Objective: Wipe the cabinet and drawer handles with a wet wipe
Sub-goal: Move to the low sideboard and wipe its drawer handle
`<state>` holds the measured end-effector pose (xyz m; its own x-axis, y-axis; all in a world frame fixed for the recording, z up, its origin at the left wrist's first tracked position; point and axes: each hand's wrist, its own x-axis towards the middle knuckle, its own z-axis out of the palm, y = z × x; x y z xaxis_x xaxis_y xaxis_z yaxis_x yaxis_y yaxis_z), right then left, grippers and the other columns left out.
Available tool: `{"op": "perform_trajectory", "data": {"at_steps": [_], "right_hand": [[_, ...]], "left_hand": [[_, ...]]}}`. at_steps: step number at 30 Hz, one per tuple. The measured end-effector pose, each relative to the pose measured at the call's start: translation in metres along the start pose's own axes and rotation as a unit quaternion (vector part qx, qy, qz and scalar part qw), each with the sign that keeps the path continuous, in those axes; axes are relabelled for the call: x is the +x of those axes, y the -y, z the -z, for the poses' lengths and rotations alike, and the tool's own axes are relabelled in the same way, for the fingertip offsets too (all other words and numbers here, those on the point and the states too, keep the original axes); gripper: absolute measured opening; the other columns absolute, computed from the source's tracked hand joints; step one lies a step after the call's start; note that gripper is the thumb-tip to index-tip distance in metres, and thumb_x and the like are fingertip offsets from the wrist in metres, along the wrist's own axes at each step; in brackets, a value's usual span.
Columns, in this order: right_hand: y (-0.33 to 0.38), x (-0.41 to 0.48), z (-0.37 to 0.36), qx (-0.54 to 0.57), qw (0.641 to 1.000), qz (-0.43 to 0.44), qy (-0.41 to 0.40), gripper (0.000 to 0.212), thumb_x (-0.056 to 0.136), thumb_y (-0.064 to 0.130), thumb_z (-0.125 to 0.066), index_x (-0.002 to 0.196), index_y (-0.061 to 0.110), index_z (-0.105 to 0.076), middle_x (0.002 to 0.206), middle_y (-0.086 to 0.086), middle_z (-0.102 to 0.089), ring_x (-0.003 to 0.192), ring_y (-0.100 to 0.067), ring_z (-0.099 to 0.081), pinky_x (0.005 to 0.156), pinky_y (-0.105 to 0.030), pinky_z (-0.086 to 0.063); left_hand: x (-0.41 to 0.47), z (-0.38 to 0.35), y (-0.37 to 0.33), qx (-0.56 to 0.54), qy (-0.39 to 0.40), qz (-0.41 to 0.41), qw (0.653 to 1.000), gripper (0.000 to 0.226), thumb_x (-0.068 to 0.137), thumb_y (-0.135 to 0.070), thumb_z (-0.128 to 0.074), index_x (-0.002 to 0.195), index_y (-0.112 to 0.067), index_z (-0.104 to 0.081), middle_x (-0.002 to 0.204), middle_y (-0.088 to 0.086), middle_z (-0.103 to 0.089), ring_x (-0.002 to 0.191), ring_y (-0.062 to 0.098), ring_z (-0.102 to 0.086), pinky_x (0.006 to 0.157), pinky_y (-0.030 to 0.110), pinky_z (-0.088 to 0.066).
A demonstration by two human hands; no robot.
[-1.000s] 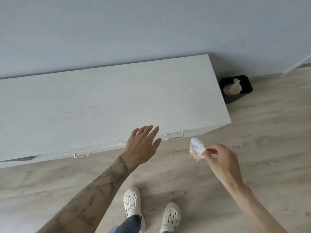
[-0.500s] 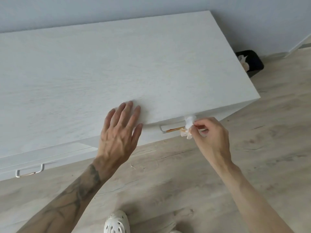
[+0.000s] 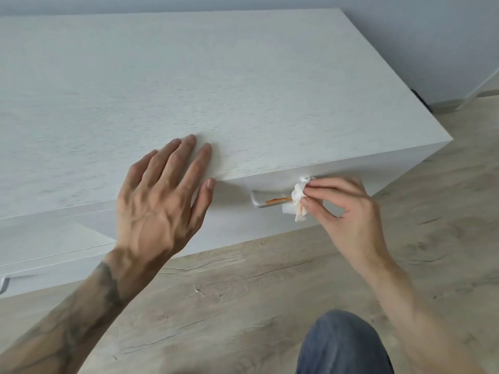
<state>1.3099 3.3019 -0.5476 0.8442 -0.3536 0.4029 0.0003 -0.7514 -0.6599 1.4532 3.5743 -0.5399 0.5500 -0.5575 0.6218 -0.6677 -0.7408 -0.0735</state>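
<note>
A low white cabinet point(image 3: 243, 90) fills the upper part of the head view. On its front, under the top's edge, sits a silver drawer handle point(image 3: 263, 202) with an orange smear along it. My right hand point(image 3: 348, 211) pinches a crumpled white wet wipe point(image 3: 298, 197), stained orange, and holds it wrapped over the handle's right end. My left hand point(image 3: 164, 198) lies flat with straight fingers on the front edge of the cabinet top, left of the handle. A second silver handle point(image 3: 4, 284) peeks in at the far left edge.
Light wood-look floor point(image 3: 229, 292) runs below the cabinet. A knee in blue jeans point(image 3: 343, 344) shows at the bottom right. A grey wall point(image 3: 432, 36) stands behind, with a small dark corner of something point(image 3: 420, 99) just past the cabinet's right back corner.
The view has dropped closer to the cabinet. My left hand went from the air onto the cabinet top. My right hand brought the wipe to the handle and now covers its right end.
</note>
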Motion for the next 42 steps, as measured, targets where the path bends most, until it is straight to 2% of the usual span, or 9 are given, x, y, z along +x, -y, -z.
{"op": "perform_trajectory", "data": {"at_steps": [6,11,16,21,25,29,33,38,42], "right_hand": [[-0.012,0.0,-0.016,-0.034,0.989,0.139,-0.027,0.016,0.091,0.01,-0.083,0.106,0.01,-0.083,0.103,0.003,-0.076,0.096,-0.022,-0.063,0.089,-0.024,-0.053],[-0.021,-0.006,-0.022,-0.054,0.984,0.142,-0.087,0.013,0.093,0.01,-0.082,0.105,0.008,-0.083,0.099,0.004,-0.075,0.093,-0.024,-0.056,0.088,-0.018,-0.047],[-0.023,-0.004,-0.03,-0.033,0.98,0.181,-0.075,0.011,0.095,0.012,-0.08,0.105,0.008,-0.083,0.1,0.006,-0.074,0.094,-0.021,-0.056,0.09,-0.019,-0.047],[-0.013,-0.009,-0.042,-0.015,0.983,0.148,-0.104,0.011,0.092,0.006,-0.083,0.103,0.006,-0.083,0.098,0.0,-0.076,0.091,-0.025,-0.06,0.088,-0.022,-0.049],[-0.015,-0.007,-0.043,-0.024,0.977,0.195,-0.087,0.012,0.093,0.009,-0.083,0.105,0.008,-0.083,0.1,0.006,-0.075,0.092,-0.027,-0.06,0.087,-0.031,-0.052],[-0.019,-0.01,-0.037,-0.029,0.982,0.148,-0.112,0.014,0.092,0.009,-0.082,0.106,0.008,-0.082,0.101,0.006,-0.074,0.094,-0.026,-0.056,0.089,-0.023,-0.048],[-0.011,-0.008,-0.047,-0.024,0.977,0.194,-0.087,0.013,0.094,0.013,-0.08,0.107,0.01,-0.082,0.103,0.012,-0.071,0.095,-0.025,-0.058,0.087,-0.034,-0.051],[-0.022,-0.01,-0.032,-0.022,0.985,0.128,-0.114,0.014,0.091,0.007,-0.082,0.105,0.006,-0.082,0.101,0.0,-0.077,0.094,-0.029,-0.059,0.09,-0.017,-0.046],[-0.015,-0.008,-0.04,0.008,0.987,0.135,-0.083,0.013,0.091,0.007,-0.081,0.103,0.004,-0.082,0.1,0.0,-0.076,0.094,-0.027,-0.064,0.09,-0.019,-0.049]], "left_hand": [[0.001,-0.007,-0.002,0.032,-0.048,-0.003,0.998,0.042,0.112,-0.036,-0.046,0.146,-0.018,-0.063,0.15,0.006,-0.062,0.136,0.028,-0.062,0.1,0.045,-0.049],[0.0,-0.011,-0.004,0.04,-0.072,-0.007,0.997,0.041,0.111,-0.035,-0.047,0.144,-0.018,-0.065,0.147,0.005,-0.065,0.133,0.028,-0.064,0.095,0.044,-0.05],[0.002,-0.014,-0.004,0.055,-0.094,-0.009,0.994,0.04,0.111,-0.035,-0.048,0.141,-0.018,-0.067,0.143,0.004,-0.068,0.129,0.027,-0.067,0.091,0.042,-0.05],[0.001,-0.018,-0.005,0.06,-0.112,-0.002,0.992,0.04,0.11,-0.036,-0.048,0.139,-0.019,-0.069,0.14,0.003,-0.069,0.125,0.027,-0.069,0.087,0.041,-0.049],[0.001,-0.019,-0.009,0.066,-0.114,0.011,0.991,0.039,0.111,-0.038,-0.048,0.139,-0.021,-0.069,0.14,0.001,-0.069,0.125,0.026,-0.069,0.084,0.041,-0.046],[0.001,-0.019,-0.009,0.064,-0.116,0.014,0.991,0.039,0.111,-0.038,-0.048,0.139,-0.021,-0.069,0.14,0.001,-0.069,0.125,0.025,-0.069,0.084,0.042,-0.046],[0.001,-0.018,-0.008,0.066,-0.117,0.011,0.991,0.039,0.111,-0.038,-0.048,0.139,-0.021,-0.069,0.14,0.001,-0.069,0.125,0.025,-0.069,0.084,0.042,-0.046],[0.0,-0.018,-0.008,0.059,-0.118,0.014,0.991,0.039,0.111,-0.038,-0.048,0.139,-0.021,-0.069,0.14,0.001,-0.069,0.125,0.025,-0.069,0.085,0.042,-0.047],[0.0,-0.018,-0.008,0.057,-0.121,0.01,0.991,0.038,0.111,-0.037,-0.05,0.139,-0.021,-0.069,0.14,0.001,-0.07,0.126,0.025,-0.069,0.084,0.042,-0.047]]}}
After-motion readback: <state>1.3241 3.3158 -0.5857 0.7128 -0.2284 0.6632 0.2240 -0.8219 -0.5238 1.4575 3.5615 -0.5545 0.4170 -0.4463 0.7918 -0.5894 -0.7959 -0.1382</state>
